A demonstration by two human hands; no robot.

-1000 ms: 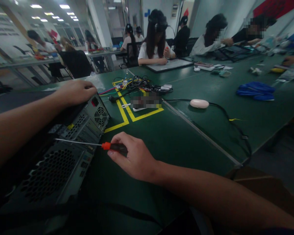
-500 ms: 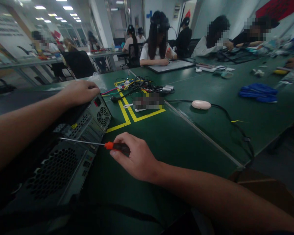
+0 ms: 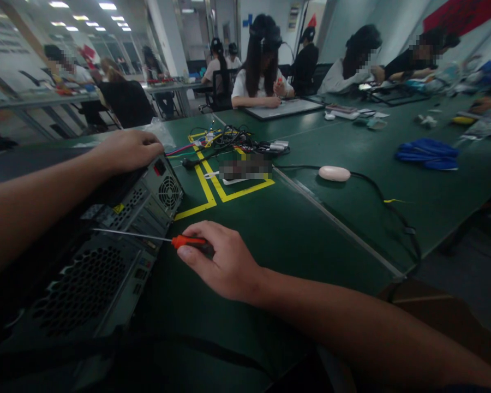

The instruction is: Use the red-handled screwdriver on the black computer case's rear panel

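A computer case [image 3: 139,218] lies on its side at the left, its rear panel with fan grilles and ports turned toward the right. My left hand [image 3: 133,148] lies on top of it, fingers curled over the far rear edge. My right hand [image 3: 219,262] grips a screwdriver [image 3: 188,242] by its orange and black handle. The long thin shaft points left, and its tip is at the rear panel above the large honeycomb vent. Whether the tip sits in a screw cannot be made out.
Tangled cables [image 3: 237,139] lie behind yellow tape marks [image 3: 247,191] on the green table [image 3: 294,229]. A pale pink oval object [image 3: 334,173], a black cable [image 3: 376,188] and a folded blue cloth [image 3: 427,154] are to the right. Several people sit across the table.
The screwdriver and my right hand have shifted slightly left, and its handle has rolled to show more orange. The whole view has shifted a little; my left hand stays on the case.
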